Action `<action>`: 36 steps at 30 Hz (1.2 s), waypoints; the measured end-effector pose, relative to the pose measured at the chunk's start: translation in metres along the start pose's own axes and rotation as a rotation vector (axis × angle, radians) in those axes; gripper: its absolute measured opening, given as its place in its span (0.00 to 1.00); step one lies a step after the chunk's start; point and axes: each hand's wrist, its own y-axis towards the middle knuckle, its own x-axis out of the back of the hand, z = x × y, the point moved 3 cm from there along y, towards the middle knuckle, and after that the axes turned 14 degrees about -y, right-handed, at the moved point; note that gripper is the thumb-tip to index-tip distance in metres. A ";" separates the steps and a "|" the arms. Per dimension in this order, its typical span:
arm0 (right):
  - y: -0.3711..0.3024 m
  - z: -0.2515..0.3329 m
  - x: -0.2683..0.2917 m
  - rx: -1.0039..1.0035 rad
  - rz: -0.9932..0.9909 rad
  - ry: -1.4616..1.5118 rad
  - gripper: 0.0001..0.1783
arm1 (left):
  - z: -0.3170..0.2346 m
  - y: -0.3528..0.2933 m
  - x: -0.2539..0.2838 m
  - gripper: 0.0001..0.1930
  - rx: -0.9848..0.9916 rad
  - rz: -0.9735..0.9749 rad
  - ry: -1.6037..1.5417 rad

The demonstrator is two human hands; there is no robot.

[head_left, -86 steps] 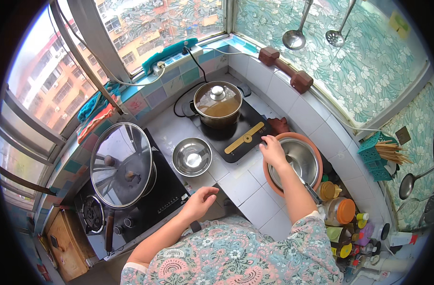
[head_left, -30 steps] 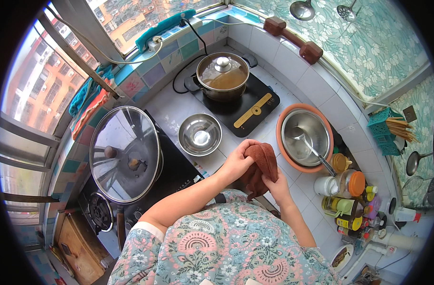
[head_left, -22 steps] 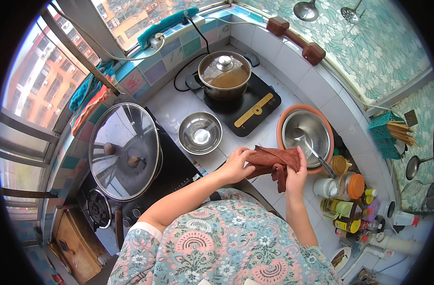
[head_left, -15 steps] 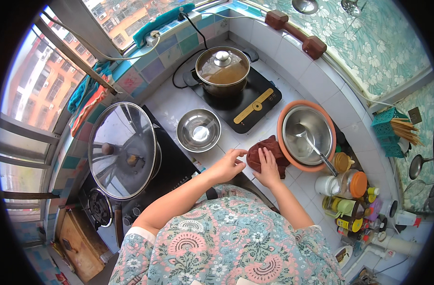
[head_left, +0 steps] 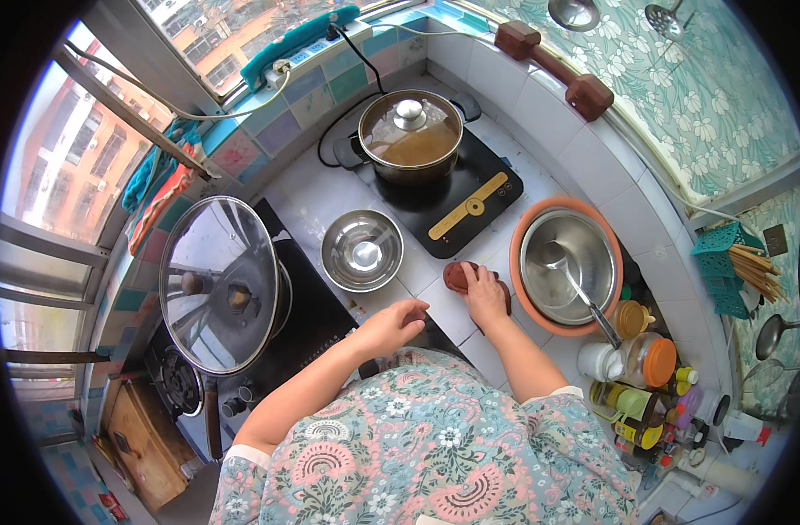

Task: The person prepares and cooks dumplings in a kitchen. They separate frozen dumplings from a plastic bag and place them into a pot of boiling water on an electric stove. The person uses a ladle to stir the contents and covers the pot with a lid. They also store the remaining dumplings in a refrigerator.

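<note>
My right hand (head_left: 485, 302) is closed over a folded reddish-brown cloth (head_left: 455, 277) and presses it on the white tiled counter (head_left: 452, 315). The cloth is bunched small, with part of it hidden under the fingers. My left hand (head_left: 393, 327) hovers near the counter's front edge, holding nothing, its fingers loosely bent and apart. A shallow steel bowl (head_left: 337, 254) sits beyond my left hand. Right of the cloth, a steel basin with a ladle (head_left: 584, 293) in it rests inside an orange-brown bowl (head_left: 612, 243).
A glass-lidded pot (head_left: 409, 149) stands on a black induction cooker (head_left: 470, 188) at the back. At left, a large glass-lidded wok (head_left: 216, 289) covers part of the gas stove (head_left: 317, 302). Jars and bottles (head_left: 649, 359) crowd the right side, below a green chopstick holder (head_left: 719, 271).
The cloth has gone from spread out to a smaller bunch under my right hand, which has shifted slightly left. My left hand has drawn away from the cloth, toward me.
</note>
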 end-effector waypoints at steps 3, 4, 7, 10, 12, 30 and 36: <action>0.038 0.011 0.061 0.007 -0.186 0.076 0.31 | -0.011 0.001 0.004 0.21 0.011 -0.018 -0.060; 0.057 0.009 0.082 0.011 -0.223 0.090 0.31 | -0.017 0.001 0.006 0.21 0.020 -0.025 -0.085; 0.124 -0.015 0.115 -0.002 -0.222 -0.092 0.27 | -0.020 0.004 0.010 0.20 0.010 -0.070 -0.050; 0.183 -0.046 0.116 -0.005 -0.231 -0.267 0.23 | -0.027 0.004 0.018 0.20 0.021 -0.113 -0.064; 0.214 -0.057 0.103 0.066 -0.045 -0.313 0.22 | -0.029 0.005 0.024 0.20 0.045 -0.158 -0.114; 0.137 -0.006 0.168 0.166 -0.324 0.119 0.27 | 0.120 0.042 0.012 0.29 0.221 -0.898 -1.542; 0.031 0.016 0.146 0.307 -0.064 0.310 0.29 | 0.122 0.050 0.038 0.21 0.173 -0.809 -1.501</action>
